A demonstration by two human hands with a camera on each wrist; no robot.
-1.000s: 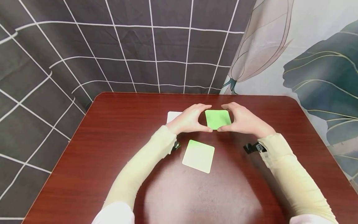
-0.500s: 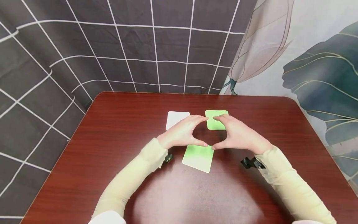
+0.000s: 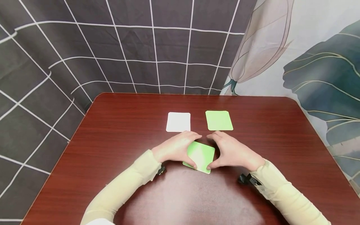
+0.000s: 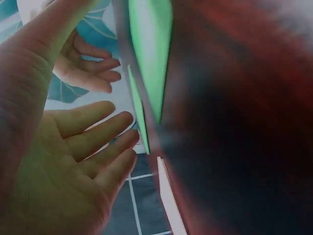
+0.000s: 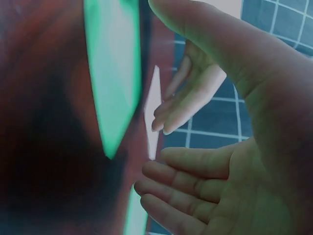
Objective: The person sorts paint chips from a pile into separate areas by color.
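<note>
A square green card [image 3: 200, 154] with rounded corners lies slightly turned on the table, glare across its face. My left hand [image 3: 180, 147] is at its left side and my right hand [image 3: 233, 151] at its right, thumbs and fingers spread in two facing arcs. In the left wrist view the left hand's fingers [image 4: 100, 142] are loosely extended, apart from the green card [image 4: 154, 54]. The right wrist view has the right hand [image 5: 210, 181] with relaxed fingers, also holding nothing.
Beyond the hands lie a white square card [image 3: 178, 122] and, to its right, a second green square card [image 3: 219, 120]. All rest on a reddish-brown wooden table [image 3: 126, 118]. A dark gridded curtain [image 3: 135, 47] and a leaf-patterned curtain [image 3: 323, 72] hang behind.
Both hands have moved back toward the body, from around the far green card to either side of the near one. The white card is now fully uncovered. The cards have stayed in place.
</note>
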